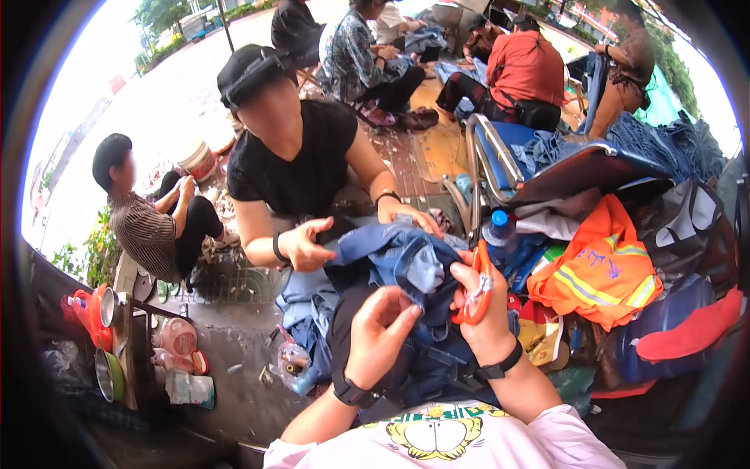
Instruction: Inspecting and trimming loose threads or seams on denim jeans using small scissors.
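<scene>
Orange-handled scissors (475, 293) are in my right hand (486, 322), its fingers wrapped round the handles; the blades are hard to make out. To the left, my left hand (381, 334) has thumb and forefinger pinched together, and what lies between them is too small to name. Blue denim garments (391, 250) are heaped over my lap, with a pale faded patch (424, 270) just beyond my fingertips. Across from me, a person in a black top and cap has one hand (306, 244) raised beside the denim and the other hand (408, 214) at its far edge.
An orange reflective vest (598, 273), a blue-capped bottle (498, 232) and a folding chair (500, 156) stand or lie at the right. Pink bottles (176, 341) and a green bowl (109, 375) are at the left. Several people sit farther off among denim piles (664, 148).
</scene>
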### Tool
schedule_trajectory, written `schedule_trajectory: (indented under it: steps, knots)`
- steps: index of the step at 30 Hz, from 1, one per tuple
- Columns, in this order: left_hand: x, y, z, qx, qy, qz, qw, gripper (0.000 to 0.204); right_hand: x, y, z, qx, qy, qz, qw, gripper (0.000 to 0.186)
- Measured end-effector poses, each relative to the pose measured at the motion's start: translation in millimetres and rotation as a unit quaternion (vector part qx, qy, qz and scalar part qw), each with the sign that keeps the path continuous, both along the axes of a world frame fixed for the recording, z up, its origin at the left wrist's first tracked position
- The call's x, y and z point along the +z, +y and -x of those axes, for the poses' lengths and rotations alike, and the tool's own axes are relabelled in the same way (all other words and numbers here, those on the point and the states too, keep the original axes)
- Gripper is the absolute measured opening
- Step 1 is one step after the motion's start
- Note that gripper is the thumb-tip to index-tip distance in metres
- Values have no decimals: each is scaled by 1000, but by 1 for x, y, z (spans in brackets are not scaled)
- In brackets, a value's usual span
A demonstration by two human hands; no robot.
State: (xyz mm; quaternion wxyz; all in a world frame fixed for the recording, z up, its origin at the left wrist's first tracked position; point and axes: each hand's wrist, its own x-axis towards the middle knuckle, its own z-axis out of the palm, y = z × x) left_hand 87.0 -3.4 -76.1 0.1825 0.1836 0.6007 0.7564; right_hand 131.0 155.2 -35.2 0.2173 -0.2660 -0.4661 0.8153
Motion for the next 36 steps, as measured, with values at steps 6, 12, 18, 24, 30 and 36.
schedule_trajectory:
  steps: [6, 12, 18, 24, 30, 36]
  knots:
    - [14, 11, 1, 1, 33, 25, 999, 17, -7, -2, -8, -44, 20, -3, 999, 20]
    - [4, 14, 17, 50, 44, 97, 993, 15, -14, -6, -10, -44, 17, -12, 999, 18]
    - [3, 1, 33, 17, -169, -140, 975, 18, -17, 13, -3, -63, 5, 15, 998, 21]
    - [-2, 6, 30, 2, -227, -212, 951, 18, -20, 11, -3, -63, 0, 22, 998, 22]
    - [-3, 6, 25, -17, -245, -221, 944, 19, -22, 6, -7, -69, -11, -5, 998, 26]
    - [-7, 6, 6, -17, -225, -178, 958, 19, -35, 7, -20, -60, -22, 4, 998, 22]
